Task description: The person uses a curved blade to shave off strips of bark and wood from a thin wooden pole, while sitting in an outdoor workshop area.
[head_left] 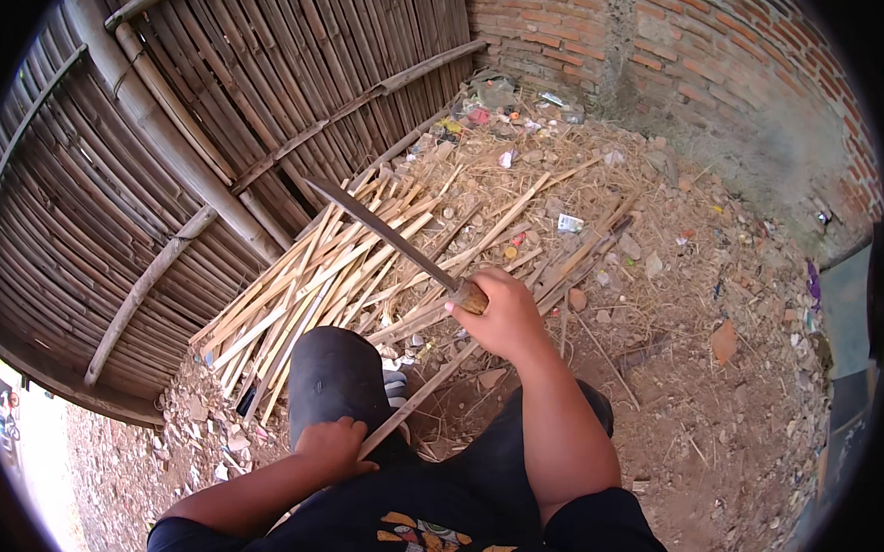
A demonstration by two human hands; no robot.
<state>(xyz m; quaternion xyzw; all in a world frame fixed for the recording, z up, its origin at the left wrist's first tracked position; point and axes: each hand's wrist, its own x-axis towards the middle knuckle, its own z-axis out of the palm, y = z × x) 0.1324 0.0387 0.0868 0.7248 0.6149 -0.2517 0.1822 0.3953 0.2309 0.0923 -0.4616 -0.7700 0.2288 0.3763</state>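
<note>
In my right hand (504,312) is a machete, its short wooden handle (472,297) wrapped by my fingers. Its long dark blade (385,232) points up and to the left, raised above a pile of pale split wood strips (330,272). My left hand (334,445) is closed low by my left thigh, at the near end of a flat wooden strip (420,400). That strip slants away to the right between my knees, passing below my right hand. The undersides of my left fingers are hidden.
A bamboo-slat wall (274,66) with thick poles rises on the left. Behind stands a brick wall (703,52). Dry straw, stones and litter cover the dirt ground (689,440). More weathered strips (584,257) lie right of the pile. A bluish panel (845,310) leans at the right edge.
</note>
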